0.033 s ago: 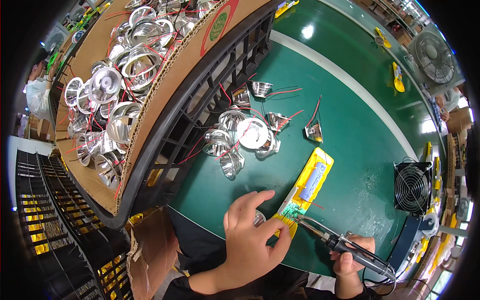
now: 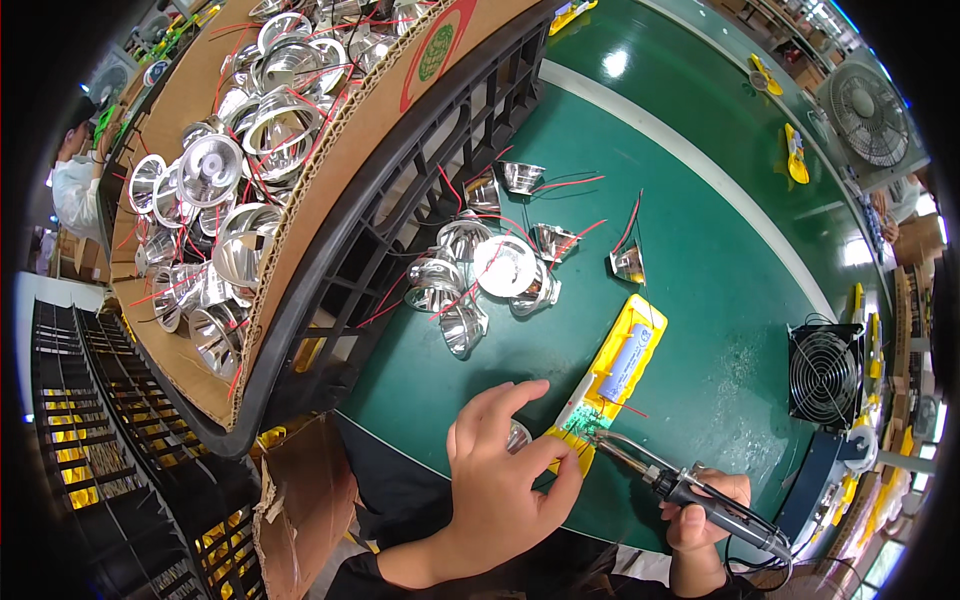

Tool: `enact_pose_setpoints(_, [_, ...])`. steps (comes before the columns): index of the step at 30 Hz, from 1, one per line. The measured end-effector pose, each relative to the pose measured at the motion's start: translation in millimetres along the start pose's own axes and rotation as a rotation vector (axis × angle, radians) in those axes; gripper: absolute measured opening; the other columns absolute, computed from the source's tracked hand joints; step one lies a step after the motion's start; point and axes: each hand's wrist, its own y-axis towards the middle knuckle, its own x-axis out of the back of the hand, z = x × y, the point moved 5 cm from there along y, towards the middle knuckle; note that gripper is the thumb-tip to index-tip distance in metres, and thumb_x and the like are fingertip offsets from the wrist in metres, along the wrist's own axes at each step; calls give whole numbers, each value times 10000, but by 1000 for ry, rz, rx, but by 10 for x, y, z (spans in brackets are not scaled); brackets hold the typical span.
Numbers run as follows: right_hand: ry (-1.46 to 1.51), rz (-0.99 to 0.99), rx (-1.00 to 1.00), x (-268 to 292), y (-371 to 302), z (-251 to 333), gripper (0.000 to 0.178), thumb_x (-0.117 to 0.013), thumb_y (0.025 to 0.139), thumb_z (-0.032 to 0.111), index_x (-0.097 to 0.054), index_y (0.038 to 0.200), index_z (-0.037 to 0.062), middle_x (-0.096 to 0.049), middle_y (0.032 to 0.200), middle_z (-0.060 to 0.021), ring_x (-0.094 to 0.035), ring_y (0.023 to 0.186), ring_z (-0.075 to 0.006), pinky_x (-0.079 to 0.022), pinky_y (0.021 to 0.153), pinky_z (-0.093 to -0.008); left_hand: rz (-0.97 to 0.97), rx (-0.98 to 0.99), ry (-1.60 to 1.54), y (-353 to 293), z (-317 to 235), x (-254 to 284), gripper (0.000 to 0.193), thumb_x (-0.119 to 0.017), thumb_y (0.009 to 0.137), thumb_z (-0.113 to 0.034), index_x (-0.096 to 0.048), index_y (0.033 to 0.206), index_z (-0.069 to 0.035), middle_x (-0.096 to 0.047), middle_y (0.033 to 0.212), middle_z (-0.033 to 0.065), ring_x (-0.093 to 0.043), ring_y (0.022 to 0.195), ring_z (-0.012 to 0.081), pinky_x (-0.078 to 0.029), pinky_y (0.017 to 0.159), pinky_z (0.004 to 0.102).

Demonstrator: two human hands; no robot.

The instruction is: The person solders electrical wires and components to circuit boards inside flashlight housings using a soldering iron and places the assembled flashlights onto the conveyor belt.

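An open yellow flashlight housing [image 2: 648, 318] lies slantwise on the green bench, with a blue cylindrical battery [image 2: 628, 362] and a small green circuit board [image 2: 582, 420] inside. My right hand [image 2: 706, 508] grips a soldering iron [image 2: 690, 492], its tip at the board. My left hand [image 2: 510, 455] pinches thumb and forefinger together over the housing's near end, other fingers raised. Thin dark wires show beside those fingertips, but what they pinch is too small to make out. Partly hidden behind this hand is a silver reflector [image 2: 518, 437]. A short red wire [image 2: 634, 411] sticks out beside the board.
Several silver reflectors [image 2: 463, 328] with red and black wires lie beyond my left hand; a single reflector [image 2: 628, 265] sits above the housing. A cardboard box [image 2: 345, 160] full of reflectors rests in a black crate [image 2: 440, 160] at left. At right stands a small black fan [image 2: 825, 372].
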Motion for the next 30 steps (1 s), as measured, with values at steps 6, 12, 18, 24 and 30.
enact_pose_setpoints(6, [-46, 22, 2, 31, 2, 1, 378, -626, 720, 332, -527, 559, 5, -551, 494, -49, -539, 426, -140, -443, 432, -236, -3, -1, 2, 1, 9, -14, 54, -639, 586, -74, -614, 630, -93, -495, 1070, 104, -443, 970, 297, -347, 786, 369])
enact_pose_setpoints(12, [-75, 12, 38, 36, 22, 48, 390, -614, 725, 356, -527, 553, 16, -545, 486, -42, -539, 421, -148, -443, 429, -241, -1, 6, -1, 0, 0, -5, 54, -641, 586, -70, -612, 627, -90, -500, 1061, 96, -444, 972, 299, -345, 799, 368])
enact_pose_setpoints(18, [-50, 7, 24, 40, 2, 17, 411, -613, 725, 369, -514, 541, 16, -542, 482, -44, -538, 419, -152, -441, 427, -243, -18, -5, 15, -17, -14, 8, 58, -645, 597, -72, -609, 640, -89, -527, 1008, 83, -465, 949, 302, -347, 804, 371])
enact_pose_setpoints(24, [-23, 26, 7, 32, -2, 10, 409, -617, 725, 364, -523, 546, 9, -543, 487, -47, -535, 418, -157, -440, 429, -244, -47, -22, 33, -84, 9, -15, 72, -653, 613, -82, -615, 671, -103, -576, 912, 6, -492, 926, 272, -354, 792, 359])
enact_pose_setpoints(30, [-72, 38, 25, -4, -6, 27, 401, -622, 726, 354, -533, 550, 5, -549, 505, -53, -537, 438, -157, -438, 444, -243, -60, -33, 50, -94, 21, -14, 71, -659, 617, -89, -615, 669, -108, -583, 903, -7, -505, 911, 258, -356, 789, 355])
